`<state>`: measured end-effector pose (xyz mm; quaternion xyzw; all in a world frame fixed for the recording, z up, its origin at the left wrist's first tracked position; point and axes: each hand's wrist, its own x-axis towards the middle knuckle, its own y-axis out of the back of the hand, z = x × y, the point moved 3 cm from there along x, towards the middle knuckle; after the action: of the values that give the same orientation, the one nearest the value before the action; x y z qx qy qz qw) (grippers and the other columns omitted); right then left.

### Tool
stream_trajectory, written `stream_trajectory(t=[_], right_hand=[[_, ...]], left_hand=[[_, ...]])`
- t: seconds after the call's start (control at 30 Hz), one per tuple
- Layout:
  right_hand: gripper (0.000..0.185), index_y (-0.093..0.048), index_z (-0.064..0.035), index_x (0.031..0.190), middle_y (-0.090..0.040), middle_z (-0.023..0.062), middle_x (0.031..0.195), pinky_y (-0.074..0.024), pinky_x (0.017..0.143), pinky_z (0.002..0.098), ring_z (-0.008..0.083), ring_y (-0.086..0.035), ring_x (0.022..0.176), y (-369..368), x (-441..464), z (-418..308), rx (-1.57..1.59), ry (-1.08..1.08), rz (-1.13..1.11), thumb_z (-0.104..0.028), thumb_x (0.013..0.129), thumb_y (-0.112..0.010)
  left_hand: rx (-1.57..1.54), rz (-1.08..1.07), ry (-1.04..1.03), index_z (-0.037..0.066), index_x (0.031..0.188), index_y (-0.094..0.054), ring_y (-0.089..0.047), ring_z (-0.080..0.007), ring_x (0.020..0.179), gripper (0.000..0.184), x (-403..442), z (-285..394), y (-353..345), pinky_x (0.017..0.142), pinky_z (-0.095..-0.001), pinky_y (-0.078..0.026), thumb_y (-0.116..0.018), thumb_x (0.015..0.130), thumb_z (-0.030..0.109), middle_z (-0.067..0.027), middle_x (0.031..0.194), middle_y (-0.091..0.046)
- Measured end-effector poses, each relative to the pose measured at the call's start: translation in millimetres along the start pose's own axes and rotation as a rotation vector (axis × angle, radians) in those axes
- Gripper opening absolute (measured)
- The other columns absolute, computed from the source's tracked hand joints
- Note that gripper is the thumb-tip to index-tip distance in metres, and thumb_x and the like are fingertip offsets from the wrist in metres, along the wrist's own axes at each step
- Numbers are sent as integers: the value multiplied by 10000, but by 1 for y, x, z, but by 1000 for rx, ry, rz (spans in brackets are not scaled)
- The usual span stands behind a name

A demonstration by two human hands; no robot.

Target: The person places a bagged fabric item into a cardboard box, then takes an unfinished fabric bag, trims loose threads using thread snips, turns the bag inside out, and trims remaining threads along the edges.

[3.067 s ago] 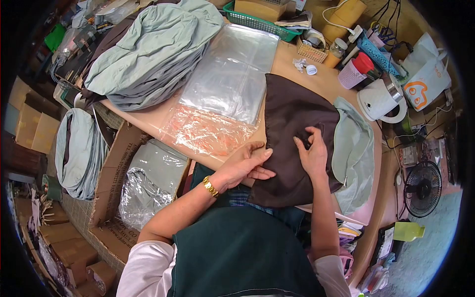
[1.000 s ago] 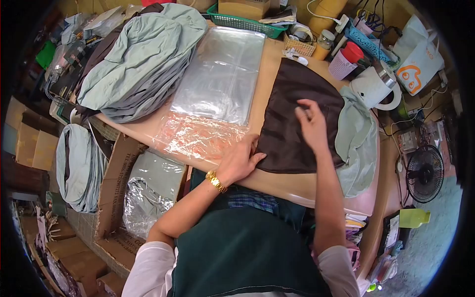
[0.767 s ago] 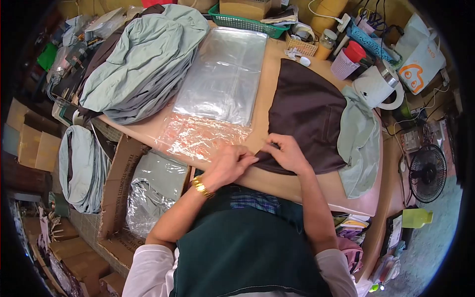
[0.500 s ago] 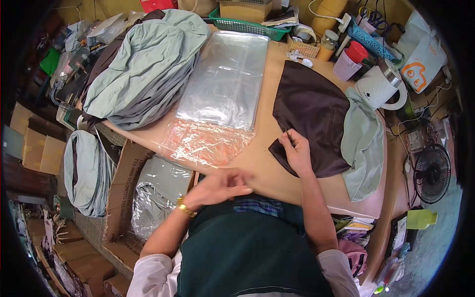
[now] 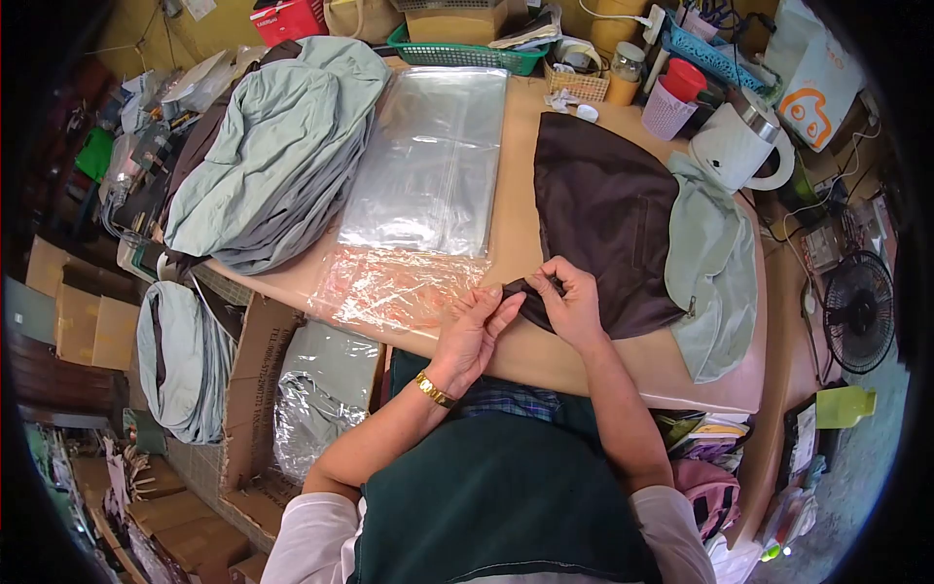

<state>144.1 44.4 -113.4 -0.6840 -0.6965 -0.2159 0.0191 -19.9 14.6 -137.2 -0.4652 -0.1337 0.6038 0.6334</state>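
A dark brown cloth piece (image 5: 603,214) lies on the table, with a slit-like seam toward its right side. Pale green cloth (image 5: 715,282) spreads out along its right edge, and a small zipper-like end shows at the border. My left hand (image 5: 477,331), wearing a gold watch, pinches the near left corner of the brown cloth between thumb and fingers. Close beside it, my right hand (image 5: 572,304) is closed on the same edge. Whether a small tool sits inside its fingers, I cannot make out. Clear plastic bags (image 5: 428,165) lie in a stack left of the cloth.
A tall pile of pale green cloth pieces (image 5: 282,146) covers the table's left part. A white kettle (image 5: 735,146), a pink cup (image 5: 669,112) and a green basket (image 5: 467,54) line the back. An open carton (image 5: 255,380) stands at the lower left, a black fan (image 5: 858,311) at the right.
My left hand has moved right and forward to grip the cloth corner beside my right hand. My right hand has shifted slightly left and down. The whole view has tilted slightly.
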Motion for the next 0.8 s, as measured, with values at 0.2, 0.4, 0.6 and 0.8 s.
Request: stream_trajectory(t=[0.2,0.4,0.6,0.8], right_hand=[[241,-622,-40,1020,-645,105,925,-513,679,321,211,-652,755,4,-2,-36,-147,34,120,-163,855,-748],[286,-670,-109,993,-533,38,890,-468,610,334,206,-597,712,7,-23,-90,-596,276,107,-199,747,-785],[249,-641,-93,886,-510,34,799,-409,574,326,199,-558,644,1,-33,-102,-727,375,92,-146,698,-796],[234,-562,-106,778,-484,43,760,-398,556,331,204,-547,619,-4,-34,-104,-756,416,82,-134,698,-780]], left_hand=[[-78,-103,66,-53,1012,-575,-625,-318,1152,192,-16,16,-1,959,-357,-571,-511,1019,127,-181,1066,-638],[-65,-186,42,-43,1011,-556,-645,-283,1103,198,-26,19,-9,961,-376,-570,-491,1030,143,-169,1086,-623],[19,-176,-23,-24,1068,-576,-665,-196,916,204,-21,12,-4,839,-309,-586,-513,1025,165,-97,1032,-632],[87,-249,-67,17,1029,-574,-644,-155,892,168,-24,10,-1,823,-293,-570,-508,1030,171,-62,1036,-621]])
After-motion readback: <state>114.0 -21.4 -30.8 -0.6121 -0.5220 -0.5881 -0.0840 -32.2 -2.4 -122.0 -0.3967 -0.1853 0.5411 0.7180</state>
